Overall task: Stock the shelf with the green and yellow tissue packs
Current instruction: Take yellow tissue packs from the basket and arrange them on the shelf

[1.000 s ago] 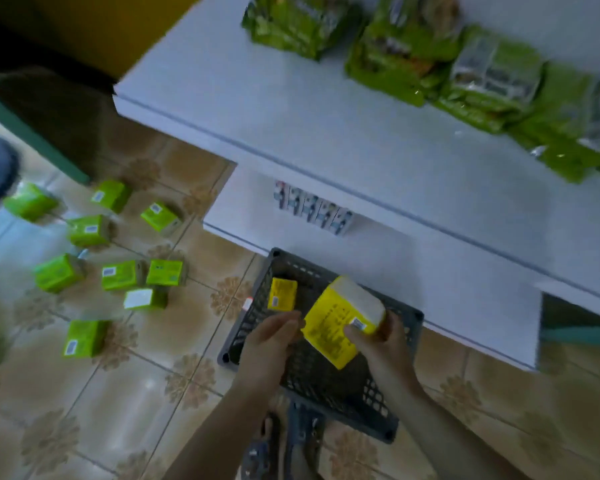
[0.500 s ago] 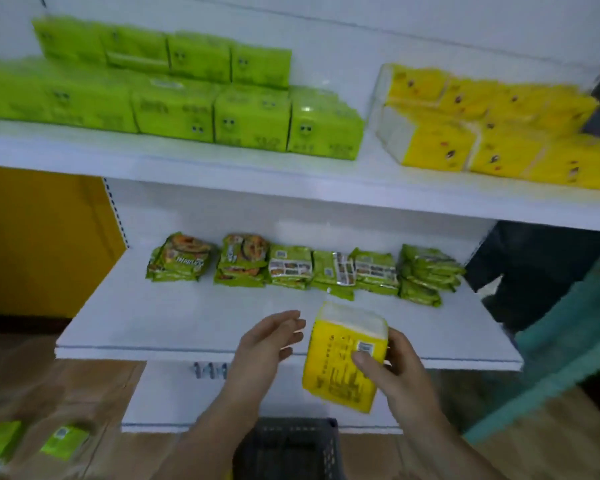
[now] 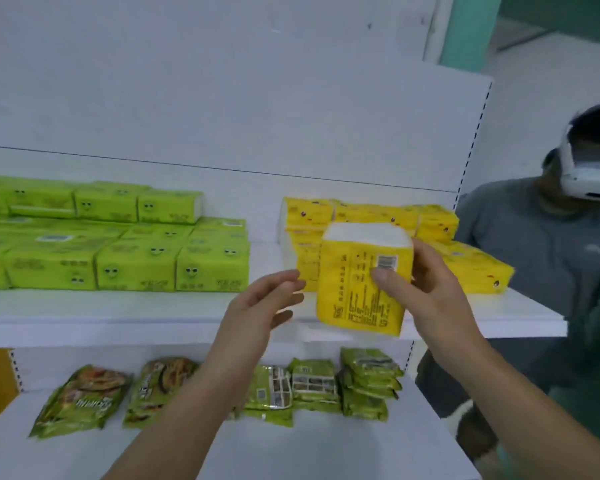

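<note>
While the right hand (image 3: 430, 292) grasps a yellow tissue pack (image 3: 362, 282) upright in front of the upper shelf (image 3: 153, 313), its thumb lies across the printed face near the barcode and the other fingers (image 3: 426, 258) wrap round the pack's right side. The pack's white open end faces up. It hangs in the air just ahead of the shelf's front edge, not resting on anything, and partly hides the stacked yellow packs (image 3: 465, 268) behind it on the right half of that shelf. The left hand (image 3: 267, 306) is beside the pack, apart from it, its fingers loosely curled and released, grasping nothing. On the left half of the same shelf sit the green tissue packs (image 3: 136, 261), stacked two high in rows, with a bare gap between them and the yellow ones. On the lower shelf (image 3: 309, 445) lie green noodle packets (image 3: 312, 386) in a loose row, some piled. Just past the shelf's right end stands another person in a grey shirt (image 3: 534, 244), wearing a white headset (image 3: 589, 174).
</note>
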Motion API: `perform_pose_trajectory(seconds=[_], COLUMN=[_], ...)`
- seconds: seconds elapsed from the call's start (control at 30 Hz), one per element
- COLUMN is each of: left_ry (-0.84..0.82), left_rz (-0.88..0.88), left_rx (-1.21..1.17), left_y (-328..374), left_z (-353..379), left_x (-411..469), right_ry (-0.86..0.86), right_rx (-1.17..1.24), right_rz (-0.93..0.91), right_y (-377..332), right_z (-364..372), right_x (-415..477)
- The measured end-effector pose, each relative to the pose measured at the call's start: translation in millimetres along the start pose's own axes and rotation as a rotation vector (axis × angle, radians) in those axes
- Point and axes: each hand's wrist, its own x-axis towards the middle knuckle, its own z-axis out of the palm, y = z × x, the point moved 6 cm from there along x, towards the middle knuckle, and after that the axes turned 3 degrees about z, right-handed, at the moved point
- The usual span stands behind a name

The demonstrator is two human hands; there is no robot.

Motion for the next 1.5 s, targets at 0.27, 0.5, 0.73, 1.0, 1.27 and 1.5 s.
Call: perform_pose_trajectory(seconds=[0.27, 0.5, 0.73, 1.0, 1.27, 1.5], left_ry=[0.255, 0.362, 0.284, 0.232, 0.159, 0.287], left_rz=[0.071, -0.071, -0.139, -0.195, -0.199, -0.2], left_rx=[0.014, 0.047, 0.128, 0.072, 0.057, 0.079], left_y=[-1.5, -32.2, -41.6, -50.7, -52.1, -48.0], left_z=[29.3, 29.5, 27.2, 18.6, 20.7, 9.2], left_x=[116.1, 172.0, 188.0, 194.8, 196.9, 187.0], right_ry=[0.086, -0.141, -0.267, -0.418, -0.371, -0.276], right_rx=[-0.474, -1.198, -1.359, -1.297, -1.292, -1.139], right_rz=[-0.448, -0.741, -0.723, -0.537, -0.576, -0.568], right_y=[-16.2, 39.3, 73.5, 73.3, 81.1, 54.6], right_z=[-26.4, 37.5, 73.2, 66.0, 84.6, 76.5], right_x=[162.7, 229.9, 228.2, 222.3, 225.4, 205.7])
